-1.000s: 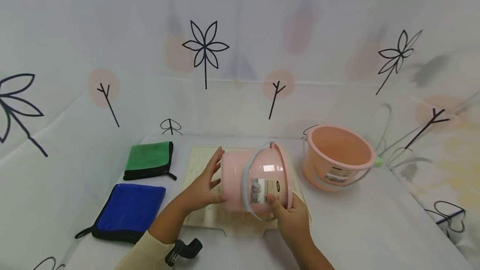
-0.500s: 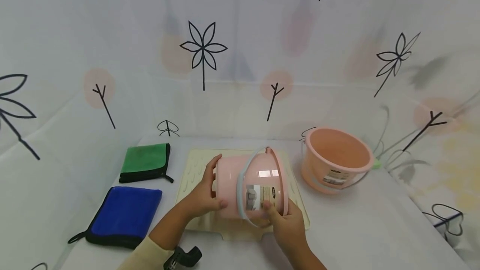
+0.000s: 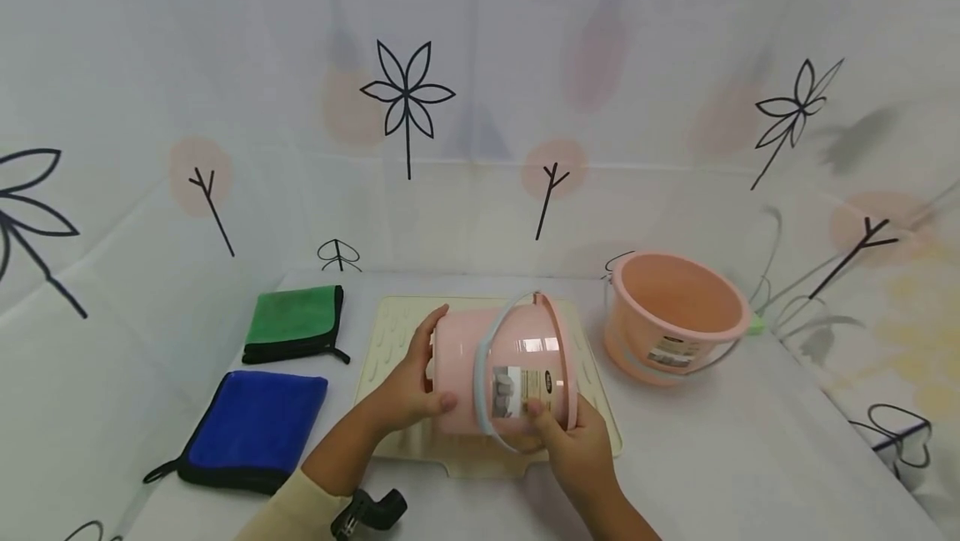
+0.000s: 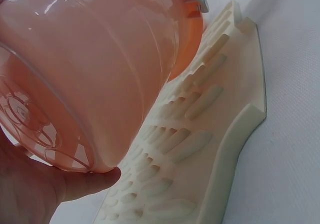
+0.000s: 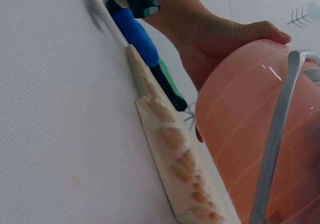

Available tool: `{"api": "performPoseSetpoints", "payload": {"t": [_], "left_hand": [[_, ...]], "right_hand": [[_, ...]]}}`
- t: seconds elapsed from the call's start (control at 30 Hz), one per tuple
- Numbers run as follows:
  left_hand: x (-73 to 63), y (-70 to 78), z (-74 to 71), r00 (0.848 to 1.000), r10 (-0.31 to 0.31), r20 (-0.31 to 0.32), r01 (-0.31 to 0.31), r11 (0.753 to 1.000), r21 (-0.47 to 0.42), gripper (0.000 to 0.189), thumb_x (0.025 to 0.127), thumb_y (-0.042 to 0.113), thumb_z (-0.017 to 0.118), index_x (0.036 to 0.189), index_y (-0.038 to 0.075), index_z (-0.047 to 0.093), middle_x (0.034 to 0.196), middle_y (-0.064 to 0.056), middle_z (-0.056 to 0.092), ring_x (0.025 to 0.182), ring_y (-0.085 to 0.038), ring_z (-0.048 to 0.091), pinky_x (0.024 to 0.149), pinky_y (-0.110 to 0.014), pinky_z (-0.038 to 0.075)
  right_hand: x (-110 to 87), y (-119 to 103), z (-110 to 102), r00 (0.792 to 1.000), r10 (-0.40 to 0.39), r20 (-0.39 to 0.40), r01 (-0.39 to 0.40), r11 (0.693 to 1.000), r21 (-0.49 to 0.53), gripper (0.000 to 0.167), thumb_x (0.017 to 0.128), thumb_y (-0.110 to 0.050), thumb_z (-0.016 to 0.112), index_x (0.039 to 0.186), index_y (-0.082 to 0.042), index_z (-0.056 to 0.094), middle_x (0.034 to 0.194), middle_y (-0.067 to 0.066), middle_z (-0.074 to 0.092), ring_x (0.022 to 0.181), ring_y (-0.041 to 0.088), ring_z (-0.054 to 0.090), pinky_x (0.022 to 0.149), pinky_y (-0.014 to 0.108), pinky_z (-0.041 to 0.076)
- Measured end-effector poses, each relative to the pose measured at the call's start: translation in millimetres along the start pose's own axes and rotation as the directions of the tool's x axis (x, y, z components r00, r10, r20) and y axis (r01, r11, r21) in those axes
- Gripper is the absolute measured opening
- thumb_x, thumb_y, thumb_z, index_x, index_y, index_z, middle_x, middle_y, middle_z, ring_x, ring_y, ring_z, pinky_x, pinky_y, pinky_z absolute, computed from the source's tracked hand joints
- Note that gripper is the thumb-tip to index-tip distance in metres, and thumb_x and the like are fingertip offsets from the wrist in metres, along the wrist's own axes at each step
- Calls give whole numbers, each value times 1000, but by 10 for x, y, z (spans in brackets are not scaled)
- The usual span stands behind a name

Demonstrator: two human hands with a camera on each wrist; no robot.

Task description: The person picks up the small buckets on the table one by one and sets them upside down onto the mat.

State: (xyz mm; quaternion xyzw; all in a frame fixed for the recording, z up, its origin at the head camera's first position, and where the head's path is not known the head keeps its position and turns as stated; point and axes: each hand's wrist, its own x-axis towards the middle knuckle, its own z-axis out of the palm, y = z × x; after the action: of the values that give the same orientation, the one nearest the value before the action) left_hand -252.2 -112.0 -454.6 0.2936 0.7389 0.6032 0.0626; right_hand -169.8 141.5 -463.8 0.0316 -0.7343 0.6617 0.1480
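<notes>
Both hands hold a pale pink bucket (image 3: pixel 459 358) tipped on its side, its base to the left and its mouth to the right. My left hand (image 3: pixel 405 391) grips the base end, thumb on the near side; the left wrist view shows that thumb (image 4: pixel 92 183) against the bottom edge. At the mouth end my right hand (image 3: pixel 588 449) grips the rim, its thumb lying on the paper label (image 3: pixel 517 391). The other right fingers are hidden behind the bucket. A grey carrying handle (image 3: pixel 482 374) loops around its side. Below lies a cream washboard (image 3: pixel 382 333) with raised ridges.
An orange bucket (image 3: pixel 667 349) stands upright at the back right. On the left lie a folded green cloth (image 3: pixel 296 313) and a folded blue cloth (image 3: pixel 255 420), both black-edged. A black strap-like device (image 3: pixel 378 510) sits at the left wrist. Patterned white fabric (image 3: pixel 480 216) hangs behind.
The pink bucket has shifted slightly left and nearer to me. My left fingers, earlier spread beside its base, have come in against it. My right hand keeps its grip on the rim.
</notes>
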Motion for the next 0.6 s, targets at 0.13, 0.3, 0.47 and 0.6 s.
{"api": "performPoseSetpoints", "payload": {"t": [0.13,0.3,0.47,0.6], "left_hand": [[5,-1,-5,1000,7,-2,-7,1000,-13,119,77,74,77,165,38,5,163,-10,26,142,-45,41,95,-53,58],[3,-9,-15,999,31,-18,-31,999,-36,115,78,69,80,163,41,7,159,-9,31,134,-39,47,92,-47,59],[5,19,-16,999,18,-28,-18,1000,-24,115,77,69,80,163,41,8,160,-7,31,138,-40,44,95,-50,58],[-10,5,-19,999,6,-39,-7,1000,-24,119,77,68,81,164,36,7,160,-9,32,140,-41,42,96,-52,57]], "right_hand": [[17,-17,-32,999,0,40,1,1000,-20,21,99,-15,74,111,2,70,100,11,74,83,15,72,73,27,61],[63,9,-140,989,-92,115,107,985,-139,26,98,-20,74,114,0,70,100,6,77,83,9,71,74,26,60],[115,57,-284,941,-286,180,319,928,-194,55,102,-58,59,114,-6,70,96,-1,76,84,7,71,70,29,61],[143,91,-392,914,-365,176,397,893,-212,57,106,-62,46,112,-11,69,93,-5,74,84,8,70,72,29,60]]}}
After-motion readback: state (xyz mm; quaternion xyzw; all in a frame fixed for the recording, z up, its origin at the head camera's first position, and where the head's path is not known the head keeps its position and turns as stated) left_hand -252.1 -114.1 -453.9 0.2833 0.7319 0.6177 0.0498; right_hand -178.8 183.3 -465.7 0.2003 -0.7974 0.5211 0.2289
